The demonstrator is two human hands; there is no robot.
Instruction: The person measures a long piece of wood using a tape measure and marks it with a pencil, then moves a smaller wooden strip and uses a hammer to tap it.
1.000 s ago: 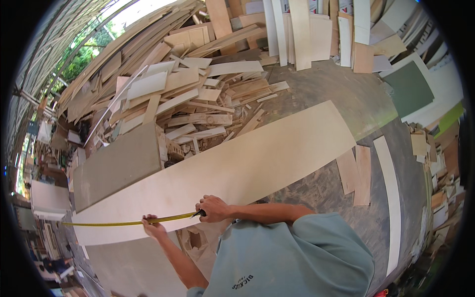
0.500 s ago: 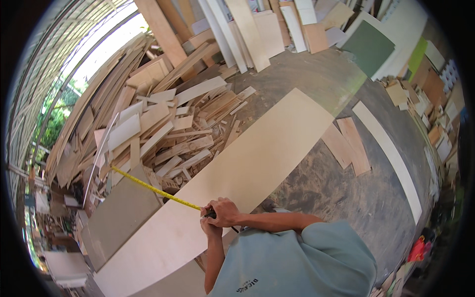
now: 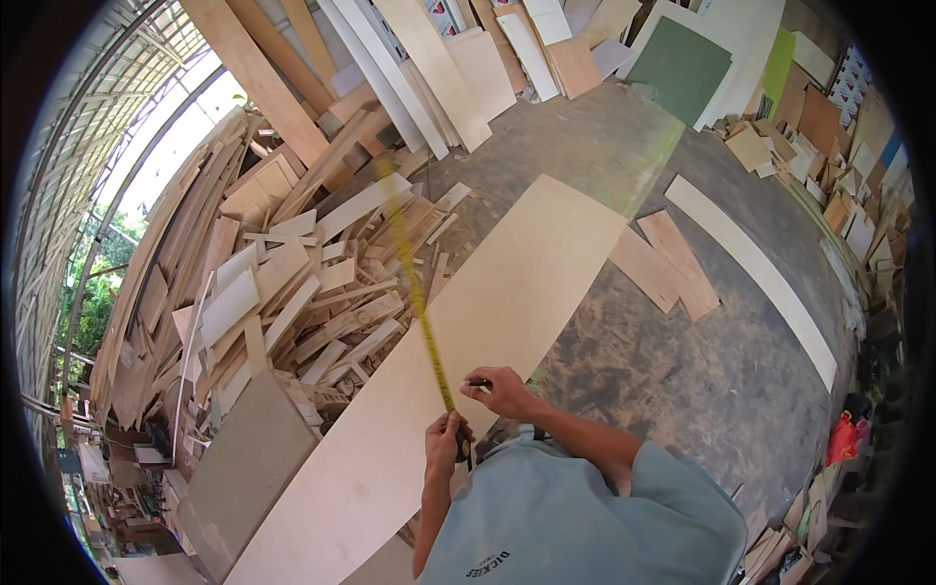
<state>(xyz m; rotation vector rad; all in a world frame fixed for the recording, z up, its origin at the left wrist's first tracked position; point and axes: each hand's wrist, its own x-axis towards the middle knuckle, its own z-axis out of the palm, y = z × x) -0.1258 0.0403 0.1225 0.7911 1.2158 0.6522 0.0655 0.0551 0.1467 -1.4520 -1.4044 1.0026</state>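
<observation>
Measuring seems in hand: the left hand (image 3: 447, 435) grasps the tape measure (image 3: 436, 363), extended above the pale panel (image 3: 546, 263) from its near long edge, the right hand (image 3: 501, 392) pinches a pen-like tool (image 3: 480, 383), and steadiness is needed next.

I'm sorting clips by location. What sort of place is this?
Probably a woodworking shop: there is a heap of pale, mostly rectangular wood offcuts, a long, flat, cream-coloured board, and an extended, narrow yellow tape measure held in the left hand.
</observation>
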